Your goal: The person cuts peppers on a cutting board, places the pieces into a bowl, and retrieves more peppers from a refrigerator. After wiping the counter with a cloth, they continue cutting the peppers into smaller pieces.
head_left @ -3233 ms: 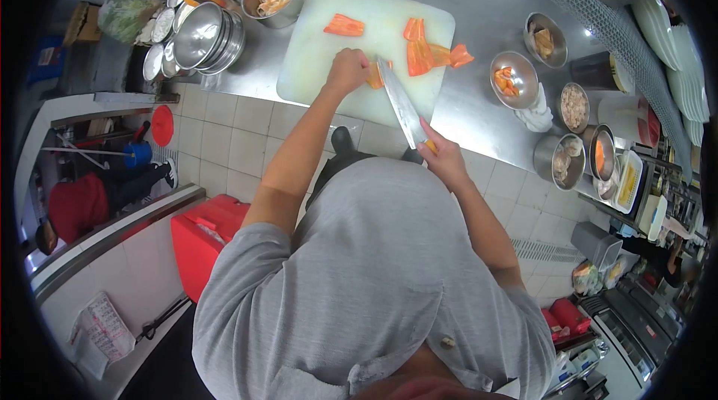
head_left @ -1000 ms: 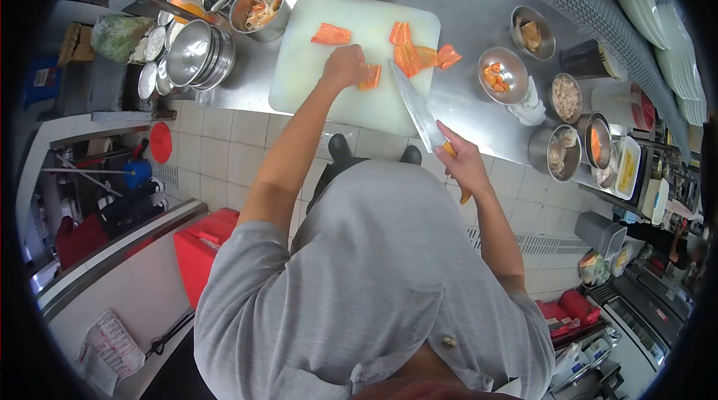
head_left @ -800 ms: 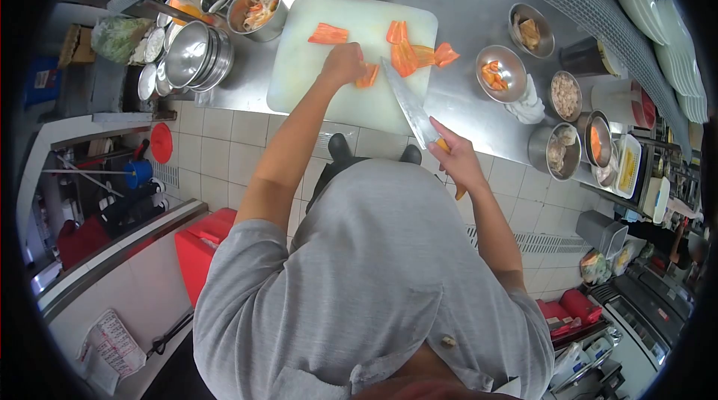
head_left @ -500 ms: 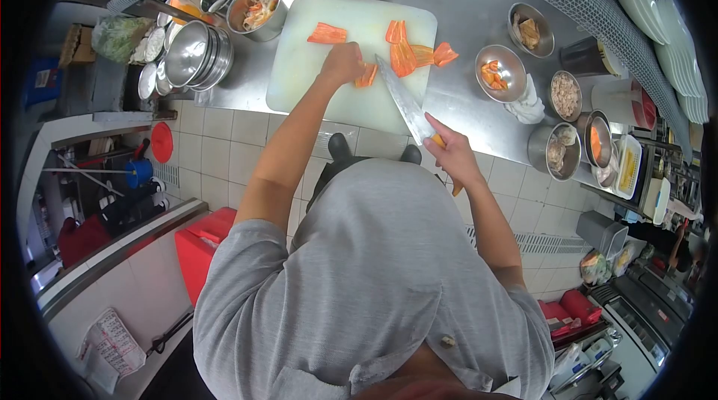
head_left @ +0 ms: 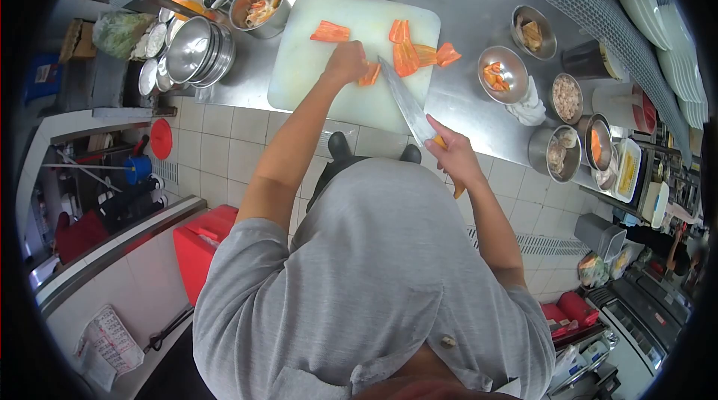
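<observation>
A pale cutting board (head_left: 310, 82) lies on the steel counter. My left hand (head_left: 346, 63) is closed on a small orange piece (head_left: 369, 75) near the board's middle, pressing it down. In my right hand (head_left: 451, 150), closed round the handle, is a large knife (head_left: 407, 105); its tip rests on or just over the board, right of that piece. Above my left hand lies a flat orange piece (head_left: 330, 31). Several more orange pieces (head_left: 404, 60) are spread at the board's right side, one reaching past its edge.
At the left stand a pot of peelings (head_left: 262, 10) and stacked steel bowls (head_left: 196, 52). Rightward are a bowl of orange pieces (head_left: 499, 77), a white cloth (head_left: 528, 108), a bowl with brown food (head_left: 532, 32) and more bowls. Metal mesh (head_left: 598, 11) crosses the upper right.
Hands and knife hold almost the same pose. The whole view has shifted very slightly.
</observation>
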`<state>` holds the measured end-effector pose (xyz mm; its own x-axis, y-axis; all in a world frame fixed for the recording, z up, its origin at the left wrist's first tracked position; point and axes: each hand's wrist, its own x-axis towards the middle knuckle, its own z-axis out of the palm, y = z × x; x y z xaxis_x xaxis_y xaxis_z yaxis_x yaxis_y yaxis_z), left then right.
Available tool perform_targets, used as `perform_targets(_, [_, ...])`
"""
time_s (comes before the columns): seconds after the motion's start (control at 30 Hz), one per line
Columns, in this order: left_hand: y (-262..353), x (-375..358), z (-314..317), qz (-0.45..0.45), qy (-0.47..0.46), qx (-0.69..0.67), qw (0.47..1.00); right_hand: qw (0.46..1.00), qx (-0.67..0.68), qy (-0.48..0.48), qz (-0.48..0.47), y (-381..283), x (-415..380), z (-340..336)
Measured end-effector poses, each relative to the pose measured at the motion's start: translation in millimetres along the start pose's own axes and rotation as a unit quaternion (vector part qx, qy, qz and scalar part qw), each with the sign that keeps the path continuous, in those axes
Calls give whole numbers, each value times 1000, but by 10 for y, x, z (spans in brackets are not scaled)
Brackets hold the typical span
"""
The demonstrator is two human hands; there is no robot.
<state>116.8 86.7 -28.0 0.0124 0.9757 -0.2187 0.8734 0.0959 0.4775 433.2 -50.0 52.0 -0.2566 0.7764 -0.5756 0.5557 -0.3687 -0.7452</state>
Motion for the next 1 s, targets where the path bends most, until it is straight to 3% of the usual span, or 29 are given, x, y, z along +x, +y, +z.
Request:
perform_targets(0.3, [29,-7,-21,7,-2,1,1000,999,-36,-13,-35,114,-59,-33])
perform_targets(0.37, [98,-26,-59,-27,-21,-16,999,996,-64,-1,-59,134,-41,-22])
perform_targets(1.0, [66,-8,-24,-22,-12,2,1000,996,-74,12,-55,201,-56,-10])
